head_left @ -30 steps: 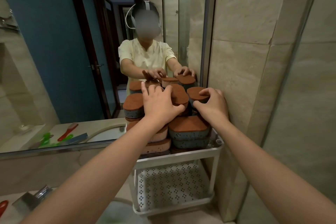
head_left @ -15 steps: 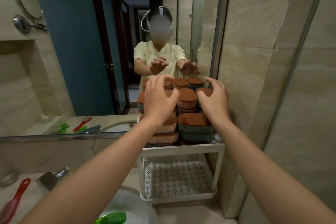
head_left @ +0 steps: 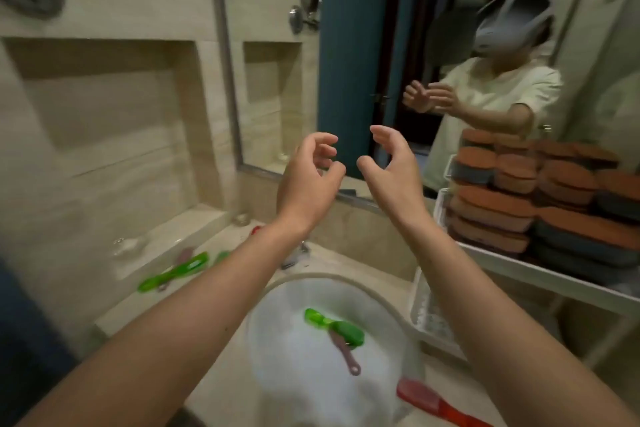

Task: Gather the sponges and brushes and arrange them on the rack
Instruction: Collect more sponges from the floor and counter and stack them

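A stack of brown-topped sponges (head_left: 540,215) fills the top shelf of the white rack (head_left: 540,274) at the right. My left hand (head_left: 310,180) and my right hand (head_left: 391,170) hang in the air in front of the mirror, fingers loosely curled, holding nothing. In the white sink (head_left: 277,340) below lie a green brush (head_left: 334,326) and a pink brush (head_left: 344,355). A red brush (head_left: 436,404) rests on the sink's right rim. Another green brush (head_left: 173,272) lies on the counter at the left.
A wall mirror (head_left: 363,45) faces me and reflects a person and the sponges. A recessed tile niche (head_left: 104,107) is at the left. The faucet (head_left: 294,256) stands behind the sink. The rack's perforated lower shelf (head_left: 429,319) sits beside the sink.
Both hands have lifted off the sponge stack and moved left, away from the rack. The view has swung left and down to the sink and its brushes.
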Available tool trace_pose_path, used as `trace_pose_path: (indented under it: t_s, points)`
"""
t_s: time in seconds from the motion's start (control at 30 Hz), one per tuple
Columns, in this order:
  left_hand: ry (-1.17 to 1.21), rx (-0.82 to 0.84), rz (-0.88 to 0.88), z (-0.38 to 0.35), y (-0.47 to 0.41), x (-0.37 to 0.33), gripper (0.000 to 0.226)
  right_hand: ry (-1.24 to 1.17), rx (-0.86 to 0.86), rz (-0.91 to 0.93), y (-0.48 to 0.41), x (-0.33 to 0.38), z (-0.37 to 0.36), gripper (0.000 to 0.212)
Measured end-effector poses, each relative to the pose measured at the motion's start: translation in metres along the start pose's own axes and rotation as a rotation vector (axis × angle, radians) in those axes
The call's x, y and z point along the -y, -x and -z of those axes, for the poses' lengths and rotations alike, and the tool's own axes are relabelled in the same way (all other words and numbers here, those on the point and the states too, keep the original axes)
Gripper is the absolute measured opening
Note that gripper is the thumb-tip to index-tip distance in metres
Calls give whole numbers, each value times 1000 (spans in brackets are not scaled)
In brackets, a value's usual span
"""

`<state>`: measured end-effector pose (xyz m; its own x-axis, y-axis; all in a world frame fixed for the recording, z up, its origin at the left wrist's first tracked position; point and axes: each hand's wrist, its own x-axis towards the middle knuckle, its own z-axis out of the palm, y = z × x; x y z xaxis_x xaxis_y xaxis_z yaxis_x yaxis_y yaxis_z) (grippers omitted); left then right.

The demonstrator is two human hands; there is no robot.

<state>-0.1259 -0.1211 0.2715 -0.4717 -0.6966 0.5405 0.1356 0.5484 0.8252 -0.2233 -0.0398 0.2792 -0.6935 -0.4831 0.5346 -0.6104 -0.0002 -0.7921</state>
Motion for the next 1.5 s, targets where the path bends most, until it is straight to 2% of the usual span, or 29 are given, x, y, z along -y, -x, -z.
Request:
trace_pose_path:
  t_s: [0.4, 0.53, 0.7, 1.2, 1.5]
  points:
    - [-178, -331, 378, 250, 156, 66, 32, -161, 556, -17, 172, 72, -195, 54]
    - [-362, -417, 462, 327, 226, 77, 36, -179, 736, 18, 241, 103, -245, 55]
    - [-460, -558, 535, 403, 310, 73, 37, -196, 933, 84, 333, 132, -293, 49]
    - [-575, -1008, 826, 506, 536, 44, 38, -263, 1534, 255, 551, 214, -360, 49]
    - [-558, -1336, 891, 555, 615, 40, 42, -284, 1852, 369, 643, 258, -421, 53]
